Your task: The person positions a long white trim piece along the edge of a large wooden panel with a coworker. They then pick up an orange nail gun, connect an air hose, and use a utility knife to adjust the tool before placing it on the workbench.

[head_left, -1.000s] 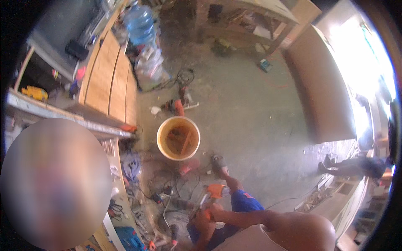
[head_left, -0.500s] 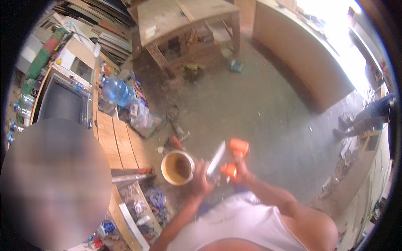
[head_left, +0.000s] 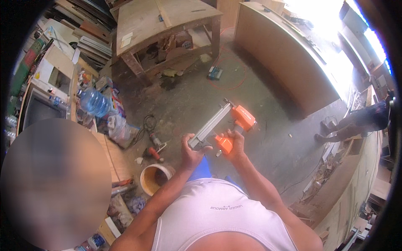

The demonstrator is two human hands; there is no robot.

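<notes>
An orange nail gun [head_left: 245, 117] with a long grey magazine is held in front of my body, its nose pointing away from me. My right hand [head_left: 235, 144] is wrapped round its handle. At the rear end of the magazine [head_left: 211, 125], my left hand [head_left: 194, 151] is closed with the thumb and fingers around it. An air fitting [head_left: 218, 153] shows at the butt of the handle, with no hose visible on it. My left forearm passes beside a white bucket [head_left: 146, 179] with a yellowish inside.
A wooden workbench [head_left: 184, 14] stands ahead, with a large wooden cabinet [head_left: 284, 67] at its right. A teal tool [head_left: 215, 72] and a red-handled power tool [head_left: 155, 152] lie on the floor. A blue water bottle [head_left: 94, 101] stands at left; another person's legs [head_left: 347, 127] show at right.
The nail gun has moved up and forward from my body, with both hands on it. My view has shifted, so the bench and bucket now sit further left.
</notes>
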